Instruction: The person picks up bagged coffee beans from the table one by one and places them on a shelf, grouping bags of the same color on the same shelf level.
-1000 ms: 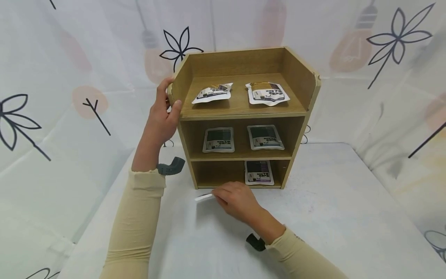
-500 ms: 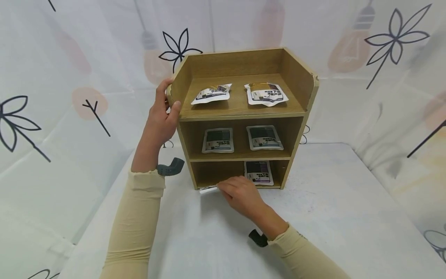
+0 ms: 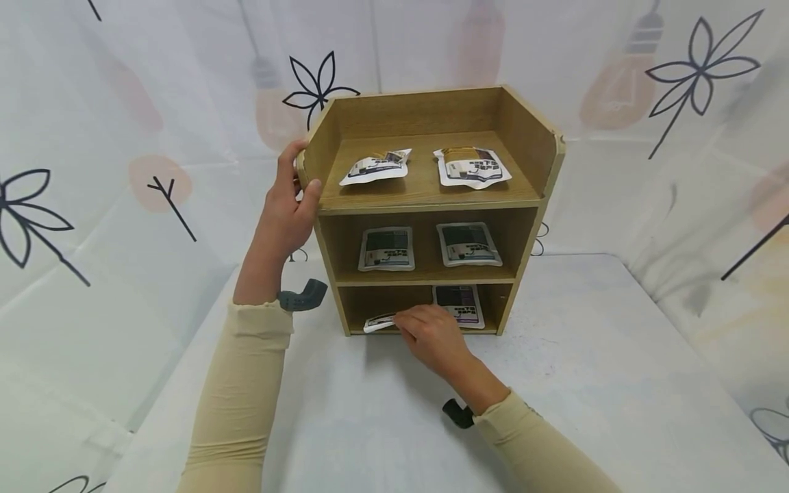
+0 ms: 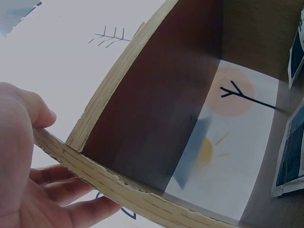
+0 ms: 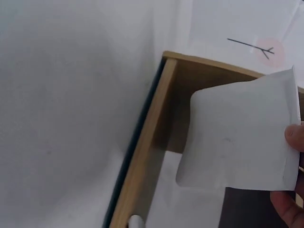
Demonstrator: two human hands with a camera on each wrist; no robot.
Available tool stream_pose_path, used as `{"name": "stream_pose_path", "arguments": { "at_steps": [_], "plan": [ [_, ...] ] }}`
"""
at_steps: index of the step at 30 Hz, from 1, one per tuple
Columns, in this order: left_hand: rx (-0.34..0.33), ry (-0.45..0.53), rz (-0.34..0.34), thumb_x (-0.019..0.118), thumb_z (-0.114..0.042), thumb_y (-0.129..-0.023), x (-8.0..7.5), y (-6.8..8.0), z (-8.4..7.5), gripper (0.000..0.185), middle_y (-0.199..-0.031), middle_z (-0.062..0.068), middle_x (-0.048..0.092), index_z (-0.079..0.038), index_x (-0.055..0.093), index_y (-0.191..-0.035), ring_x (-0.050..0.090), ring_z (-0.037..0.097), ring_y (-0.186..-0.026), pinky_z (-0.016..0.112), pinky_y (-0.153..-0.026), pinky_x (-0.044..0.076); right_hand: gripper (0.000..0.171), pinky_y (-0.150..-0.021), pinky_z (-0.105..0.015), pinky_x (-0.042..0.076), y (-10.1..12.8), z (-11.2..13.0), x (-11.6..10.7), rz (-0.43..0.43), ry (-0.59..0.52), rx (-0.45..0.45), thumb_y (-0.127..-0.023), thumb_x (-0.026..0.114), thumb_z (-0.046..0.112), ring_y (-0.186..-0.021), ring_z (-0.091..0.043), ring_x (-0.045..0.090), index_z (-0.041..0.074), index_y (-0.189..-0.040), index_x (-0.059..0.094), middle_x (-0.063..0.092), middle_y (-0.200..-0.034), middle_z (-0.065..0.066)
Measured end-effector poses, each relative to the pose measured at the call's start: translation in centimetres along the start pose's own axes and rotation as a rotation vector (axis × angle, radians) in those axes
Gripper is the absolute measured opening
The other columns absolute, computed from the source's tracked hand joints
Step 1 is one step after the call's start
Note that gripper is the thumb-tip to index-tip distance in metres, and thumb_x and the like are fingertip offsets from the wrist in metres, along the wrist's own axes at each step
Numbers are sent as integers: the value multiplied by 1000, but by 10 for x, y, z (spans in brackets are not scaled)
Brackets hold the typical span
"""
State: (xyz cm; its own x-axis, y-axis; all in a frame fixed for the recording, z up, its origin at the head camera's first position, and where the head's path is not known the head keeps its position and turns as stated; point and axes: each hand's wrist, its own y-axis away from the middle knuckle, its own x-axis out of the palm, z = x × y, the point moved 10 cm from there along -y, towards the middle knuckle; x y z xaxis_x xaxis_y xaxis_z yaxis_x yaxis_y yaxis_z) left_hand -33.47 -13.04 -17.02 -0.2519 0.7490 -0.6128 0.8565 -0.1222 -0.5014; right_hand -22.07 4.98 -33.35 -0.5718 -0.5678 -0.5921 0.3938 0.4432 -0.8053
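A three-tier wooden shelf [image 3: 425, 195] stands on the white table [image 3: 573, 383]. My left hand [image 3: 286, 205] grips its upper left side panel [image 4: 95, 166], thumb on the inner face and fingers behind it. My right hand [image 3: 431, 335] pinches a white pouch [image 3: 379, 322] and holds it at the mouth of the bottom tier, left side; in the right wrist view the pouch [image 5: 240, 133] shows its plain white back. Another pouch [image 3: 459, 305] lies in the bottom tier to the right.
Two pouches [image 3: 376, 166] lie on the top tier and two more [image 3: 386, 248] on the middle tier. A patterned white cloth [image 3: 123, 137] hangs behind and on both sides. Bare table lies right of the shelf.
My right hand has carried the white pouch from the table in front of the shelf forward into the opening of the bottom tier. The left hand has stayed on the side panel.
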Motion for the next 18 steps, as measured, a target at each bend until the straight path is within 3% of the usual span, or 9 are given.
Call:
{"name": "stream_pose_path", "arguments": {
  "at_steps": [18],
  "plan": [
    [-6, -4, 5, 36, -38, -100, 1, -2, 3, 52, -150, 9, 36, -52, 11, -144, 45, 29, -134, 53, -100, 46, 13, -68, -32, 55, 13, -14, 32, 66, 38, 59, -73, 80, 7, -77, -14, 69, 16, -82, 77, 75, -81, 4]
  ]
}}
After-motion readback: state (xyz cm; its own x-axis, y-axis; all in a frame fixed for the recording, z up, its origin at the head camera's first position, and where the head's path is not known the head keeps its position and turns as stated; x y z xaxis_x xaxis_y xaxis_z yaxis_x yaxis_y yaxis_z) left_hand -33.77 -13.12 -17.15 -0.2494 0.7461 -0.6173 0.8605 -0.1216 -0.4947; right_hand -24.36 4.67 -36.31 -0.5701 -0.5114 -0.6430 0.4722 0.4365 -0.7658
